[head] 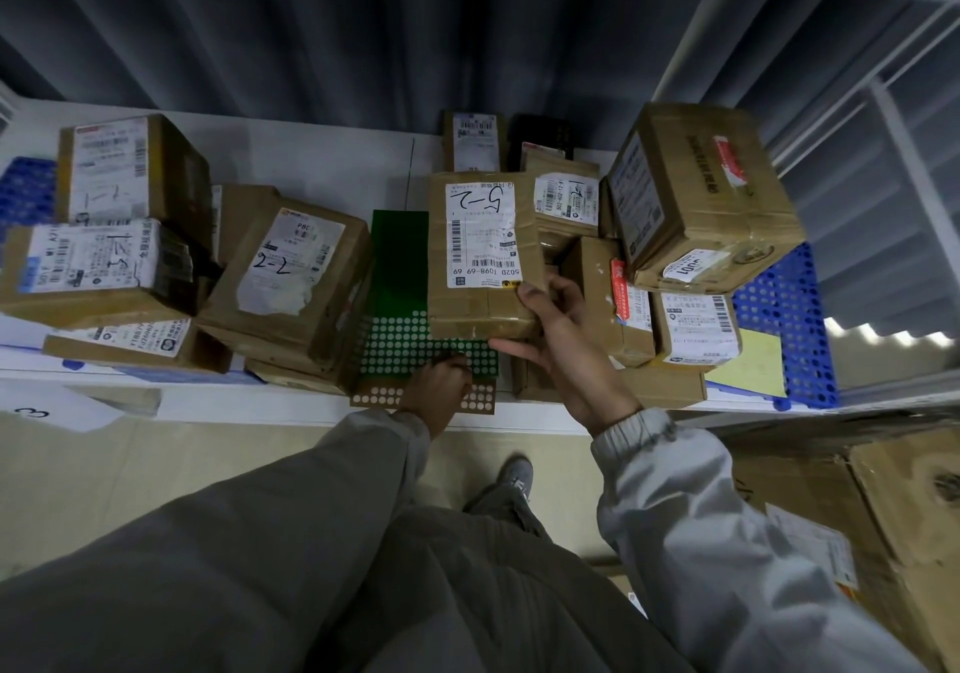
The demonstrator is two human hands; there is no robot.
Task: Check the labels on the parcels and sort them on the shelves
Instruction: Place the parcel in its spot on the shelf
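My right hand grips the near right corner of a flat cardboard parcel whose white label is hand-marked "5-2"; the thumb lies on the label's corner. The parcel is held over a green perforated sheet on the white shelf. My left hand rests on the near edge of that sheet, fingers curled at its dotted edge. Left of the sheet sits a parcel marked "2-2". Further left are stacked labelled boxes.
A large tilted box tops a pile of small parcels on the right, beside a blue perforated crate and a yellow sheet. Dark curtain behind the shelf. Flattened cardboard lies on the floor at right, near my shoe.
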